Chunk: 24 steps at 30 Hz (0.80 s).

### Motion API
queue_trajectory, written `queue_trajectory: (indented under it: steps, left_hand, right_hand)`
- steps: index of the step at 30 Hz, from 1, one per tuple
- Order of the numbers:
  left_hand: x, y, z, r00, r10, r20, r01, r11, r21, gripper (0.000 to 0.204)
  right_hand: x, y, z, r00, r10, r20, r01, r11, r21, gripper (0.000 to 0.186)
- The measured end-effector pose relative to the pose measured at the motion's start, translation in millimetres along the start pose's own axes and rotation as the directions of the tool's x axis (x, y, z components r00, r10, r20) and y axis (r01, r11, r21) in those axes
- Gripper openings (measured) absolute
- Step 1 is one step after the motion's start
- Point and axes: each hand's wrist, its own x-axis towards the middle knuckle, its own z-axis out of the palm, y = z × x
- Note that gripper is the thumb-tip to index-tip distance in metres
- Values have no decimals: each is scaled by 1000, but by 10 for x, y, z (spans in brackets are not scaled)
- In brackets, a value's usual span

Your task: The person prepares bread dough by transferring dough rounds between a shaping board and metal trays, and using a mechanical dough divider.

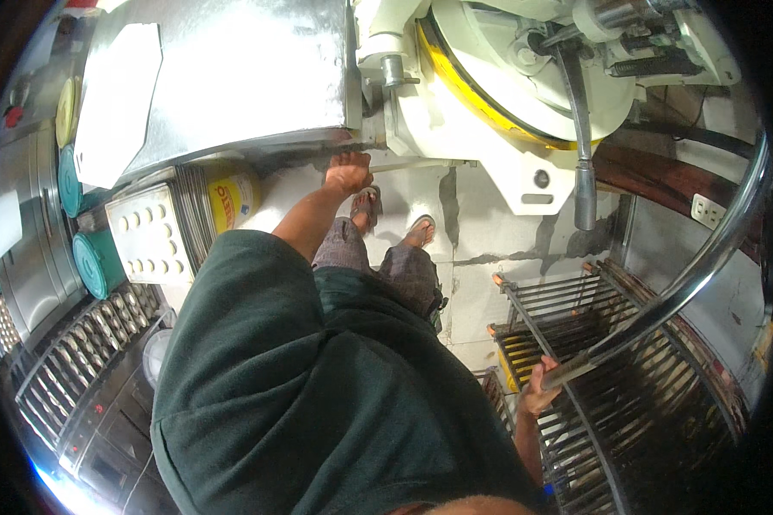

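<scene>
My left hand is closed at the near end of a thin pale rod, which runs rightward to the foot of a cream-white machine. On the right side, the fingers of my right hand wrap round the end of a long curved metal lever. That shiny lever bends up and away toward the machine's right side. The machine has a round head with a yellow rim. A dark handle hangs down from its front.
A metal table with a white board stands at the far left. Below it are a yellow bucket and a stack of plates with round knobs. A barred metal rack stands right, beneath the lever. An outlet is on the right.
</scene>
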Motion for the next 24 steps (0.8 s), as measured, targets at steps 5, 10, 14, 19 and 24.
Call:
queue_trajectory:
  steps: [5, 10, 14, 19, 24]
  left_hand:
    - [-15, -4, 105, 996, -30, -78, 29, 999, -13, 46]
    - [-6, -1, 97, 999, -41, -13, 41, 999, -8, 61]
    - [-88, 83, -39, 997, -72, -41, 71, 997, -35, 77]
    - [-172, 136, -287, 992, -129, -9, 125, 979, -162, 77]
    - [-167, 173, -168, 944, -298, -143, 233, 906, -354, 72]
  right_hand:
    - [5, -55, -33, 998, 14, 68, -14, 1000, 5, 38]
    - [-2, 6, -100, 979, 69, 190, -99, 983, 153, 33]
    - [23, 204, -180, 979, 64, 196, -75, 996, 51, 32]
    - [51, 218, -167, 973, -62, 222, 57, 998, 30, 41]
    - [42, -14, -151, 948, 107, 299, -137, 987, 81, 46]
